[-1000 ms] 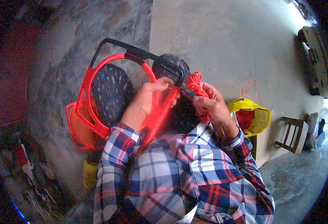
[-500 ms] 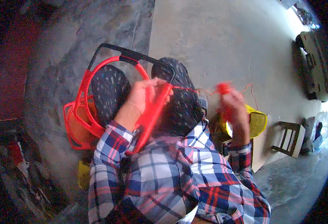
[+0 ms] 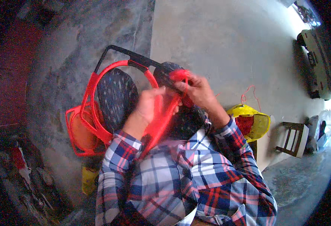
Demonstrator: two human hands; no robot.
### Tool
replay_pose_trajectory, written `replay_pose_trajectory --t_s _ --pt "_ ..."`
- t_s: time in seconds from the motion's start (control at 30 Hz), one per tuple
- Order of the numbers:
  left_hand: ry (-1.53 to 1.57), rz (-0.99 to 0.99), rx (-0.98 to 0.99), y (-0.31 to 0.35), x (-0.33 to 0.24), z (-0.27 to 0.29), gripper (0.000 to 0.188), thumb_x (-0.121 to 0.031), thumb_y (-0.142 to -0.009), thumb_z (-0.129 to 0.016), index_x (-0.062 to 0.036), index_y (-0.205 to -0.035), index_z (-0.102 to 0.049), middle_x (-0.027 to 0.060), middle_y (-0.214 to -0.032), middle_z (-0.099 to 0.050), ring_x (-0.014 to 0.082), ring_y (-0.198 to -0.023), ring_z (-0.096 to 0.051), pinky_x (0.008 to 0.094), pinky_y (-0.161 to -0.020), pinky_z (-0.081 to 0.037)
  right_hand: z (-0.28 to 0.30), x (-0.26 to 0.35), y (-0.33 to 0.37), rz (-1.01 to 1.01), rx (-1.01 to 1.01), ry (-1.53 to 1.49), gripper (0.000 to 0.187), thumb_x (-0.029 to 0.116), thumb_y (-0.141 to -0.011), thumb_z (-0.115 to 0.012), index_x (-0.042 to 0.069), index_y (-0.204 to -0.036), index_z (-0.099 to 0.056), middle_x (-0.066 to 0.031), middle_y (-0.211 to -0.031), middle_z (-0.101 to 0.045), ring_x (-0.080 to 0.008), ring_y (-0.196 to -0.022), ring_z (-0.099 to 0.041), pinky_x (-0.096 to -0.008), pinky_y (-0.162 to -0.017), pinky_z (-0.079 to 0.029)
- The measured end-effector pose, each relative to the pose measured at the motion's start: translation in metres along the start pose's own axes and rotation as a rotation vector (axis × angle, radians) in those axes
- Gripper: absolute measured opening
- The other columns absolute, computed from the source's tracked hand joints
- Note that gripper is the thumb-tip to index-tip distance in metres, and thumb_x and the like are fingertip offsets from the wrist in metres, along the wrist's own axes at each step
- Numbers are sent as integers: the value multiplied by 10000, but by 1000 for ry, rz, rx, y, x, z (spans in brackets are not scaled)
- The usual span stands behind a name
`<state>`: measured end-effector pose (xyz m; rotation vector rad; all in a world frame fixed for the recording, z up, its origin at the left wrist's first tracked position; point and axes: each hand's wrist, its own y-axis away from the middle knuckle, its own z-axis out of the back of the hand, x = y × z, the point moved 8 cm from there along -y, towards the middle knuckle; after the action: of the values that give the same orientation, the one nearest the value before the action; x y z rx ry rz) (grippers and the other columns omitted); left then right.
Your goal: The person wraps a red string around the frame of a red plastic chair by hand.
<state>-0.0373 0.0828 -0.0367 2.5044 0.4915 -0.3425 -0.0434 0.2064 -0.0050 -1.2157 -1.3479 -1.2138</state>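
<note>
Across my lap rests a black metal frame (image 3: 114,48) with a ring inside it, mostly wrapped in red cord (image 3: 91,92). My left hand (image 3: 144,107) is closed round the red-wrapped side bar (image 3: 156,132). Close beside it, at the frame's far right corner, my right hand (image 3: 199,92) grips a small bundle of red cord (image 3: 180,75). The bundle is partly blurred and sits right at the bare black bar. My fingers hide part of that corner.
Another red-wrapped frame (image 3: 83,128) stands on the floor to my left. At my right is a yellow container (image 3: 262,126) with red cord inside, a loose strand (image 3: 251,88) trailing from it. Beyond lie a small wooden stool (image 3: 292,139) and a pale bulky object (image 3: 318,64).
My right hand has swung left from out over the floor to the frame's corner, carrying the red cord bundle. The frame has shifted slightly right in my left hand.
</note>
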Motion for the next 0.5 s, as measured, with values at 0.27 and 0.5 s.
replay_pose_trajectory --t_s 0.27,0.5 --pt "24 -76 -36 12 -23 7 409 -341 -791 -583 9 -1004 -577 250 -917 -621 347 -740 -629 407 -690 -540 59 8 50 93 265 867 234 126 -802 -651 7 -1002 -621 -68 -1127 -603 -214 -1036 -567 -335 -887 -441" --pt "73 -110 34 13 -30 21 383 -319 -798 -596 -3 -1013 -570 258 -954 -609 351 -784 -623 420 -693 -534 215 -76 189 53 -696 -542 254 349 -938 -468 115 -968 -562 -25 -738 -564 -181 -671 -558 -353 -659 -486"
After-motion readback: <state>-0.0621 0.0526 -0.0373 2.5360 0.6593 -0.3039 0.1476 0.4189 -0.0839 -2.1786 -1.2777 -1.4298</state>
